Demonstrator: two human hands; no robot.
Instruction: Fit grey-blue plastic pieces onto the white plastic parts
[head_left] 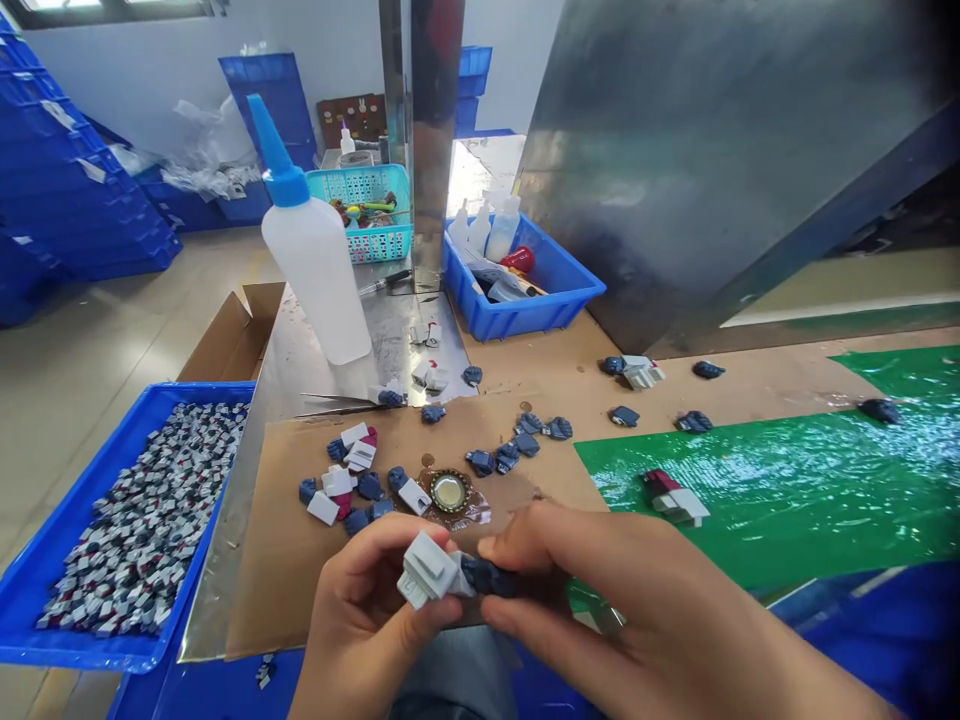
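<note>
My left hand (375, 610) pinches a white blocky plastic piece (429, 568) between thumb and fingers. A dark blue-grey fist-shaped piece (487, 577) is gripped by the thumb and fingertips of my right hand (592, 590). The two pieces meet end to end; whether they are joined I cannot tell. Just beyond my hands lies a bottle cap (451, 492) with liquid around it. Left of it are several white, maroon and dark pieces (339, 482), and more dark pieces (506, 458) lie to its upper right.
On the left stands a blue tray (154, 650) full of small parts. A white bottle with a blue nozzle (319, 280), tweezers (337, 399) and a blue bin (525, 318) are farther back. Green sheeting (780, 490) covers the right side, below a metal panel (720, 150).
</note>
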